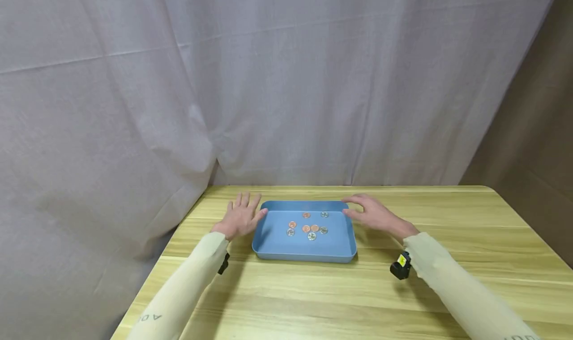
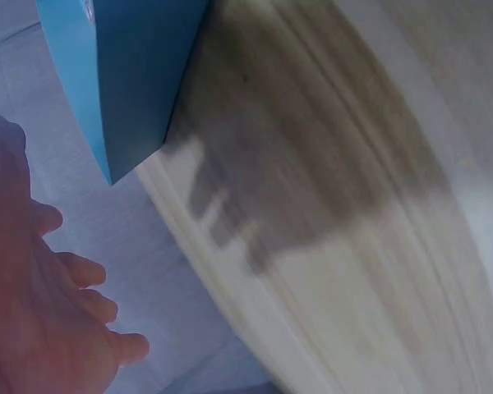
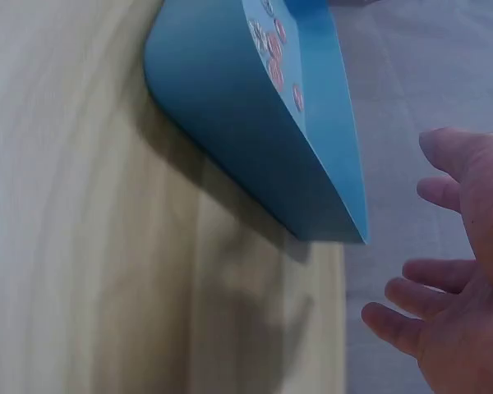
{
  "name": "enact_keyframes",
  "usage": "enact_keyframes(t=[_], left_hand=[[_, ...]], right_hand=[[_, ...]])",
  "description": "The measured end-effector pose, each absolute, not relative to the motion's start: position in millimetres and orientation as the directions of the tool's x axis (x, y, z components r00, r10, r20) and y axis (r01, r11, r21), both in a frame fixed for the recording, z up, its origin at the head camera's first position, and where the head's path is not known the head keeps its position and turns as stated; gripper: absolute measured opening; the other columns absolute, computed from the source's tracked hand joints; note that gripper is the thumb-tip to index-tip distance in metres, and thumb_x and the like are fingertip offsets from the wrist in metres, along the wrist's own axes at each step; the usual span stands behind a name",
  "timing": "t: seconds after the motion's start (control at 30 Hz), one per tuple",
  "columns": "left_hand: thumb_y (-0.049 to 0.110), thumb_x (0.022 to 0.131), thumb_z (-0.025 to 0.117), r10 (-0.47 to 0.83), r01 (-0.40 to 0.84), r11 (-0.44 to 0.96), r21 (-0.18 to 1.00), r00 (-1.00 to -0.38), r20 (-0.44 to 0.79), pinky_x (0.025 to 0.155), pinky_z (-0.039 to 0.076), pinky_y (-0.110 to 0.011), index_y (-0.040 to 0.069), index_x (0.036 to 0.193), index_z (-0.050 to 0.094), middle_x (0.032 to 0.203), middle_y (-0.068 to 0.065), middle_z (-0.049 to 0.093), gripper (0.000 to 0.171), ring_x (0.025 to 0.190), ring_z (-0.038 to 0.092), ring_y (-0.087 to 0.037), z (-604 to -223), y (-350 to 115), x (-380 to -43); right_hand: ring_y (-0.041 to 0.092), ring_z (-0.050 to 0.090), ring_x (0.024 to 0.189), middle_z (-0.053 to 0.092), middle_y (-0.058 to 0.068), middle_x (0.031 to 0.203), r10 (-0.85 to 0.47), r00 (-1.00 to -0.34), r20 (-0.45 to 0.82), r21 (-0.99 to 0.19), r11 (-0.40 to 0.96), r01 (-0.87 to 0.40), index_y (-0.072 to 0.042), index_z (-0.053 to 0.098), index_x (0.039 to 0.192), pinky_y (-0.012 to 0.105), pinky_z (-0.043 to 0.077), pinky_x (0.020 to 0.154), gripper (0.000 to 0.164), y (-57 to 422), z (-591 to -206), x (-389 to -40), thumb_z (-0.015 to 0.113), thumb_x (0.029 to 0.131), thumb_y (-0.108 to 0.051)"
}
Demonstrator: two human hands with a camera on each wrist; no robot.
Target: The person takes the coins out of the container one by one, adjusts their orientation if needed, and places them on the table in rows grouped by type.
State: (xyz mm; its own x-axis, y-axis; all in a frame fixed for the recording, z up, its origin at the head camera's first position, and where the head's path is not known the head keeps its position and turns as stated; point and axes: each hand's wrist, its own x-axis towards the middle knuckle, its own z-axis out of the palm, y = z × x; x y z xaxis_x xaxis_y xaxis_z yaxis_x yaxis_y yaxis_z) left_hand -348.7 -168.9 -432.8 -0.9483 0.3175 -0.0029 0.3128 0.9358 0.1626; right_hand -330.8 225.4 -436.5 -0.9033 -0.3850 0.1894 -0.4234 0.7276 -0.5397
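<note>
A shallow blue tray (image 1: 277, 245) sits on the wooden table, with several copper and silver coins (image 1: 315, 228) lying flat and scattered on its floor. Beside the tray's left side is my left hand (image 1: 240, 218), its fingers spread and the thumb near the rim. At the tray's far right corner, my right hand (image 1: 373, 214) has loosely bent fingers around nothing. In the left wrist view, the left hand (image 2: 41, 304) is apart from the tray's outer wall (image 2: 140, 82). The right wrist view shows a gap between the right hand (image 3: 468, 254) and the tray (image 3: 230, 107).
The wooden table (image 1: 286, 300) has pale yellow grain, and its far edge meets a grey curtain (image 1: 286, 91). A brown surface (image 1: 537, 146) stands on the right. Each wrist carries a small black camera (image 1: 400, 266) below the sleeve.
</note>
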Motion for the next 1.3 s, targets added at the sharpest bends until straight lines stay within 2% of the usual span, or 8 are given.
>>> enact_keyframes(t=[0.2, 0.3, 0.43, 0.53, 0.63, 0.77, 0.97, 1.3], left_hand=[[0.058, 0.103, 0.023, 0.326, 0.319, 0.935, 0.153, -0.945, -0.024, 0.120, 0.012, -0.065, 0.021, 0.159, 0.015, 0.163, -0.023, 0.009, 0.068, 0.151, 0.006, -0.045, -438.9, -165.6, -345.4], [0.058, 0.103, 0.024, 0.330, 0.323, 0.933, 0.159, -0.944, -0.019, 0.120, 0.014, -0.065, 0.019, 0.159, 0.017, 0.163, -0.024, 0.011, 0.068, 0.151, 0.008, -0.045, -441.8, -164.5, -344.3], [0.057, 0.103, 0.025, 0.340, 0.334, 0.928, 0.165, -0.940, -0.012, 0.120, 0.014, -0.065, 0.018, 0.159, 0.017, 0.163, -0.025, 0.012, 0.069, 0.150, 0.008, -0.046, -445.3, -162.3, -343.3], [0.058, 0.103, 0.024, 0.349, 0.343, 0.925, 0.161, -0.937, -0.014, 0.120, 0.015, -0.064, 0.018, 0.159, 0.016, 0.163, -0.025, 0.012, 0.069, 0.150, 0.008, -0.046, -448.1, -160.7, -343.4], [0.058, 0.103, 0.023, 0.349, 0.342, 0.928, 0.151, -0.937, -0.020, 0.120, 0.015, -0.064, 0.019, 0.159, 0.016, 0.163, -0.024, 0.012, 0.069, 0.151, 0.008, -0.045, -450.6, -159.7, -343.4], [0.058, 0.103, 0.023, 0.347, 0.339, 0.929, 0.149, -0.938, -0.027, 0.121, 0.015, -0.063, 0.019, 0.159, 0.016, 0.163, -0.024, 0.012, 0.069, 0.151, 0.008, -0.045, -453.8, -159.3, -341.4], [0.057, 0.103, 0.025, 0.349, 0.343, 0.926, 0.156, -0.937, -0.015, 0.121, 0.016, -0.063, 0.018, 0.159, 0.016, 0.163, -0.024, 0.012, 0.069, 0.151, 0.009, -0.045, -458.6, -161.0, -339.5], [0.058, 0.103, 0.024, 0.346, 0.341, 0.932, 0.125, -0.938, -0.027, 0.122, 0.016, -0.060, 0.014, 0.159, 0.012, 0.164, -0.021, 0.008, 0.073, 0.152, 0.007, -0.042, -460.7, -162.2, -336.1]], right_hand=[[0.053, 0.036, 0.136, 0.038, 0.033, 0.148, -0.331, -0.925, 0.189, -0.578, 0.724, -0.377, -0.007, 0.064, 0.128, 0.070, 0.031, 0.108, 0.040, 209.2, -445.8, -327.5, 0.061, 0.096, -0.032], [0.053, 0.037, 0.135, 0.038, 0.032, 0.149, -0.319, -0.922, 0.221, -0.557, 0.735, -0.388, -0.006, 0.068, 0.121, 0.070, 0.030, 0.109, 0.034, 200.0, -448.3, -326.0, 0.064, 0.095, -0.027], [0.050, 0.048, 0.128, 0.048, 0.029, 0.143, -0.306, -0.909, 0.284, -0.545, 0.729, -0.415, -0.004, 0.070, 0.116, 0.063, 0.041, 0.105, 0.029, 190.5, -450.7, -324.1, 0.066, 0.092, -0.021], [0.041, 0.062, 0.113, 0.060, 0.024, 0.130, -0.316, -0.901, 0.296, -0.553, 0.713, -0.431, -0.002, 0.070, 0.115, 0.052, 0.054, 0.094, 0.027, 186.0, -452.2, -324.5, 0.066, 0.092, -0.016], [0.028, 0.068, 0.095, 0.069, 0.017, 0.112, -0.357, -0.906, 0.227, -0.557, 0.715, -0.422, -0.002, 0.069, 0.117, 0.038, 0.059, 0.078, 0.028, 181.3, -452.7, -325.9, 0.066, 0.093, -0.014], [0.014, 0.060, 0.077, 0.070, 0.007, 0.094, -0.398, -0.914, 0.082, -0.526, 0.762, -0.379, -0.003, 0.067, 0.122, 0.025, 0.051, 0.063, 0.032, 173.3, -453.4, -329.7, 0.067, 0.092, -0.016], [0.012, 0.057, 0.066, 0.069, 0.009, 0.091, -0.422, -0.905, -0.052, -0.493, 0.799, -0.344, -0.002, 0.066, 0.124, 0.024, 0.049, 0.055, 0.036, 160.5, -450.4, -333.3, 0.071, 0.089, -0.013], [0.014, 0.059, 0.056, 0.060, 0.005, 0.079, -0.425, -0.894, -0.141, -0.496, 0.812, -0.307, -0.007, 0.070, 0.103, 0.024, 0.051, 0.049, 0.016, 148.6, -450.0, -337.6, 0.073, 0.087, -0.008]])
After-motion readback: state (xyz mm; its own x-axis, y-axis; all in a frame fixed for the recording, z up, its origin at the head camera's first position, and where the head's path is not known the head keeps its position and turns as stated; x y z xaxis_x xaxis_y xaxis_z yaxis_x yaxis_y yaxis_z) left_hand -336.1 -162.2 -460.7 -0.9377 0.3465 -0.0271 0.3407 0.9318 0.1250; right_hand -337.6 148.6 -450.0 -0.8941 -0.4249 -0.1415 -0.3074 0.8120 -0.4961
